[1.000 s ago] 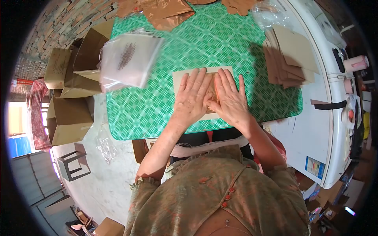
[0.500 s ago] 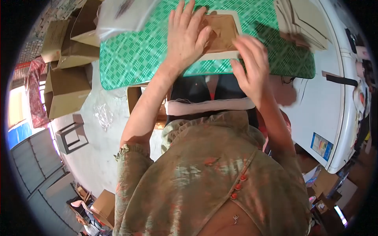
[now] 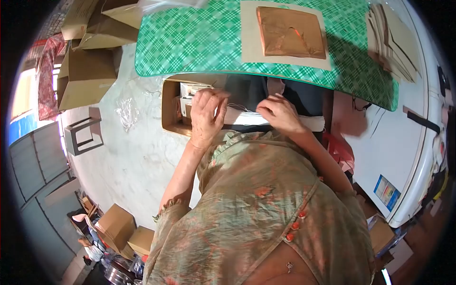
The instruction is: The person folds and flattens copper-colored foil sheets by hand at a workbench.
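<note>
A long pale bundle of string (image 3: 247, 118) lies across my lap on dark cloth, with thin loose strands along its upper edge. My left hand (image 3: 207, 116) is over the bundle's left part, fingers bent together and slightly blurred; anything between them is too fine to make out. My right hand (image 3: 283, 113) is at the bundle's right part, thumb and fingers closed together, their tips by the strands. Beyond both hands, a flat brown paper packet (image 3: 290, 35) lies on a beige sheet (image 3: 251, 42) on the green checked tabletop (image 3: 190, 47).
A stack of beige sheets (image 3: 389, 45) sits at the table's right end. Clear plastic (image 3: 171, 4) lies at its far left. An open cardboard box (image 3: 171, 107) is under the table edge. More cartons (image 3: 88, 71) and a small stool frame (image 3: 84, 132) stand left; a white appliance (image 3: 380, 142) is right.
Both hands have left the packet and drawn back to the string bundle on my lap. The packet now lies uncovered on its sheet. The view has shifted, too.
</note>
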Available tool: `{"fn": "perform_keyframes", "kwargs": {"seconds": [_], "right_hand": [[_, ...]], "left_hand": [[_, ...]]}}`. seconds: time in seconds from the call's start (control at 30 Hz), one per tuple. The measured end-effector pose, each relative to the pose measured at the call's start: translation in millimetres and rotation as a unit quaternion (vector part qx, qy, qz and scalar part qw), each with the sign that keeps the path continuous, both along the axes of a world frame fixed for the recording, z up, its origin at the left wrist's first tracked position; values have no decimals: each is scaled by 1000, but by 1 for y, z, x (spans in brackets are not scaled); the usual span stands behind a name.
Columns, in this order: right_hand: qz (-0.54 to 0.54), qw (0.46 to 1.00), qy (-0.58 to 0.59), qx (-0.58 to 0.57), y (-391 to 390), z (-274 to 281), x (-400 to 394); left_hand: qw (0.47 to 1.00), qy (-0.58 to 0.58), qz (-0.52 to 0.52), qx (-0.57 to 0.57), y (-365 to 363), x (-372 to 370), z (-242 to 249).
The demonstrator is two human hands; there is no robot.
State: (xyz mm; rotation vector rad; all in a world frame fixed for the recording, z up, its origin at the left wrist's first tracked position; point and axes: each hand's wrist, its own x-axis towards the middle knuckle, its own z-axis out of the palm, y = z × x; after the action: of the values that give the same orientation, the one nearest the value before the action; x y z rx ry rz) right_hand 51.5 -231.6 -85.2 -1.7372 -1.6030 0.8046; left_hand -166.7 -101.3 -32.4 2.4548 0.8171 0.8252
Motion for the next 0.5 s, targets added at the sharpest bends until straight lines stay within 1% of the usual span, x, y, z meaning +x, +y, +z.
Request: {"fn": "perform_keyframes", "kwargs": {"seconds": [0.07,0.13,0.23,0.27,0.37,0.4,0.5], "right_hand": [[-8,1000,-5,0,10,-2,-15],[-18,1000,-21,10,21,-3,-32],[-39,999,-13,5,30,-17,-43],[-43,999,5,27,31,-20,-43],[-66,995,74,3,32,-10,-40],[-64,992,107,23,32,-8,-39],[-74,987,142,2,26,3,-37]], "left_hand": [[999,24,15,-30,-5,-11,-16],[998,32,21,-45,-8,-14,-21],[997,29,27,-62,-10,-14,-23],[997,28,27,-64,-8,-14,-22],[996,15,34,-84,-5,-15,-20],[995,13,35,-96,-3,-17,-19],[989,30,17,-144,-2,-21,-21]]}}
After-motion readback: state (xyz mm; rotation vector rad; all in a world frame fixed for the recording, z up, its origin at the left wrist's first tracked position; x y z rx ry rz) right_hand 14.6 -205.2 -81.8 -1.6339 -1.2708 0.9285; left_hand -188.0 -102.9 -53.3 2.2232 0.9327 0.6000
